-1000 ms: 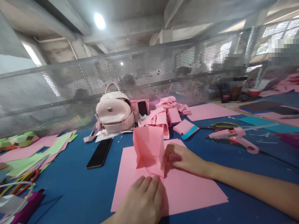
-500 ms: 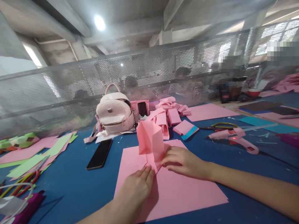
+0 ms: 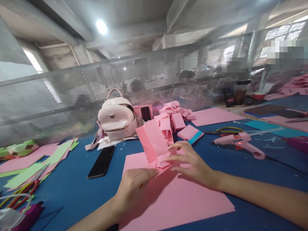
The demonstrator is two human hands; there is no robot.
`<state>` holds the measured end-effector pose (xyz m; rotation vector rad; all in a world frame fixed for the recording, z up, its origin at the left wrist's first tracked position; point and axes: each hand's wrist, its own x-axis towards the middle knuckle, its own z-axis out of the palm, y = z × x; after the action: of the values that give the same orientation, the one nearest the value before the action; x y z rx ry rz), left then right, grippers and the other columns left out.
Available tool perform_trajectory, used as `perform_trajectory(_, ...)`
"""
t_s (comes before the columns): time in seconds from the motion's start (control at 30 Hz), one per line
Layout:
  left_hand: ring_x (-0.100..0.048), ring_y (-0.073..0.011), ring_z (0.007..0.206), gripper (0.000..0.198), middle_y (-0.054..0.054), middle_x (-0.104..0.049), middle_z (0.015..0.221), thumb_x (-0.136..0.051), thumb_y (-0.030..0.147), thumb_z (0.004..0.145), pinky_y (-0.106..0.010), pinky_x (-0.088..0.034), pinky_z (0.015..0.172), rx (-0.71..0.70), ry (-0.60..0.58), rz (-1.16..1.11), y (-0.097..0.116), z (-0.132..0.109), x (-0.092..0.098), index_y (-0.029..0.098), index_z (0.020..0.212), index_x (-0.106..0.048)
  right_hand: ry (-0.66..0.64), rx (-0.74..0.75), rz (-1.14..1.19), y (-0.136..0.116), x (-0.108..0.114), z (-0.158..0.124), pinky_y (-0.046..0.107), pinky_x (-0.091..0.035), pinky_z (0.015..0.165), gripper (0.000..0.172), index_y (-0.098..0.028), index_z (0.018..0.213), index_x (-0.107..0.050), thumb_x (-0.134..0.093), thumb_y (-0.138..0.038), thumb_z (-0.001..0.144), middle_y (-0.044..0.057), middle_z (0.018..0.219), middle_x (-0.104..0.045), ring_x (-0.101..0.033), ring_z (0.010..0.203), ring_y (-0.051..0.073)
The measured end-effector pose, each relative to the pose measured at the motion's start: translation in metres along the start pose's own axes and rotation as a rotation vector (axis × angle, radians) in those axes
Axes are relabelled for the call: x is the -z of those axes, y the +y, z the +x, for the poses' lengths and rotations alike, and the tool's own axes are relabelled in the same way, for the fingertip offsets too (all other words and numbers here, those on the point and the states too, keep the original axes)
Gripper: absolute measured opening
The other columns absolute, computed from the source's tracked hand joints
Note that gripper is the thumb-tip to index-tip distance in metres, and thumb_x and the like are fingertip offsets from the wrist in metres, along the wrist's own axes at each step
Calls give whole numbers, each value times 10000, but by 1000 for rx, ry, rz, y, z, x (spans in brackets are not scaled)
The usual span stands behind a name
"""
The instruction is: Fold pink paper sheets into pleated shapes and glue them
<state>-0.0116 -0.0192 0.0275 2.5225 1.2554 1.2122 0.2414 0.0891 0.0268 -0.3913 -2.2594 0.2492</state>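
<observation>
A folded pink paper piece (image 3: 154, 139) stands up over a large pink paper sheet (image 3: 190, 199) on the blue table. My left hand (image 3: 134, 184) pinches the near edge of the folded piece between thumb and fingers. With fingers spread and slightly curled, my right hand (image 3: 190, 162) touches the piece's right side near its lower flap. The paper's lower folds are partly hidden by my fingers.
A pink glue gun (image 3: 240, 142) with a lit red light lies right, beside scissors (image 3: 228, 130). Behind are folded pink papers (image 3: 176, 120) and a backpack (image 3: 117, 117). A black phone (image 3: 101, 162) and green paper strips (image 3: 26, 173) lie left.
The folded paper has tilted left, its near edge lifted from the sheet. My left hand has gone from pressing flat to pinching; my right fingers have spread and risen.
</observation>
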Motion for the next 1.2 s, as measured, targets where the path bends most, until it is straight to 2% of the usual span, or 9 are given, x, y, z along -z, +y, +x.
perform_trajectory(0.17, -759, -189, 971, 405, -47, -784, 1072, -548, 14, 925, -256, -594, 854, -123, 48, -59, 0, -1, -4, 258, 1205, -709, 80, -30, 47, -3, -1, -2, 499, -355, 1102, 145, -328, 1028, -766, -683, -369, 917, 67, 1303, -561, -460, 1248, 278)
perform_trajectory(0.33, -759, -182, 974, 365, -41, -789, 1057, -579, 18, 915, -231, -593, 865, -90, 117, -65, 4, 2, -3, 255, 1144, -736, 41, -75, 112, -6, 0, -1, 507, -361, 1093, 112, -345, 978, -785, -694, -346, 913, 38, 1425, -505, -377, 1338, 295)
perform_trajectory(0.53, -753, -165, 982, 326, -37, -789, 1060, -574, 27, 926, -210, -580, 881, -39, 110, -104, 8, 1, -2, 246, 1092, -749, 69, -72, 160, -7, 0, -1, 450, -424, 1016, 90, -323, 908, -796, -707, -307, 906, 42, 1371, -567, -436, 1277, 278)
perform_trajectory(0.7, -737, -160, 1003, 343, -60, -766, 1101, -559, 5, 927, -218, -581, 864, -97, 110, -111, 4, 1, -4, 235, 1115, -732, 114, -31, 155, -5, -1, -1, 434, -434, 995, 76, -310, 890, -795, -729, -272, 889, 55, 1259, -620, -485, 1210, 263)
perform_trajectory(0.83, -704, -181, 1017, 332, -80, -747, 1076, -576, -16, 903, -278, -573, 870, -149, 106, -118, 4, 5, -4, 215, 1097, -716, 149, 5, 162, -5, -2, -2, 429, -426, 1002, 93, -293, 865, -786, -731, -219, 880, 56, 1218, -626, -502, 1178, 250)
perform_trajectory(1.03, -656, -217, 1096, 398, -98, -688, 1200, -590, -9, 841, -328, -542, 924, -61, 2, -106, 9, 6, -4, 230, 1150, -666, 161, 13, 159, -7, -2, 0, 406, -428, 968, 141, -290, 874, -771, -733, -155, 860, 48, 1194, -621, -512, 1158, 239)
perform_trajectory(1.2, -610, -204, 1144, 504, -71, -606, 1181, -498, -70, 703, -314, -532, 938, 71, 36, -169, 11, -2, -9, 241, 1091, -578, 177, 29, 169, -5, -2, 0, 411, -422, 975, 134, -274, 871, -762, -730, -144, 861, 52, 1167, -627, -522, 1136, 234)
